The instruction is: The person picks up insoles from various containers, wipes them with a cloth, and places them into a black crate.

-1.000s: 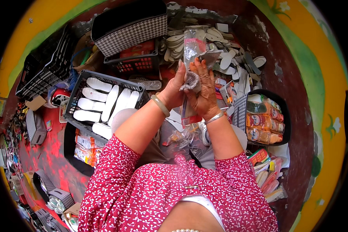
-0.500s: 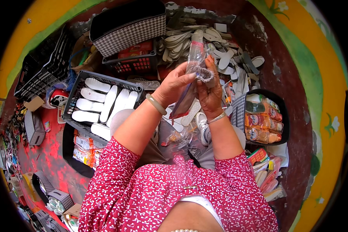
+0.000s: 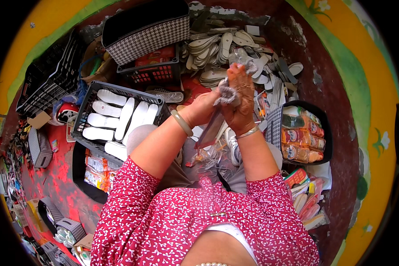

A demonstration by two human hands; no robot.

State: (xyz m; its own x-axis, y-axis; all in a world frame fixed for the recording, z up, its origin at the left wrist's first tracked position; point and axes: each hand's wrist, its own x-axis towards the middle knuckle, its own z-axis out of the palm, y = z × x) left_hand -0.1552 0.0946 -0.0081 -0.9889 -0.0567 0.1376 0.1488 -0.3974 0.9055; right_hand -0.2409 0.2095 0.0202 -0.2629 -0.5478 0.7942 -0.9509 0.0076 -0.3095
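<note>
My left hand is closed, thumb upward, gripping a grey fuzzy-edged piece that I cannot fully make out. Its lower part, greyish and flat with a reddish edge, hangs between my wrists. My right hand lies against the other side of that piece, fingers pointing away from me. Crumpled clear plastic with another grey fuzzy bit shows at the right fingertips. How the right fingers grip is partly hidden. Below, on my lap, rests a heap of clear plastic wrappers.
A dark crate of white insoles stands to the left. Piled loose insoles lie ahead. At right is a houndstooth bin with orange packets. A houndstooth box sits atop another crate.
The long clear bag no longer stands upright between my hands; crumpled plastic is now at my right fingertips. The grey fuzzy edge has shifted slightly left and down.
</note>
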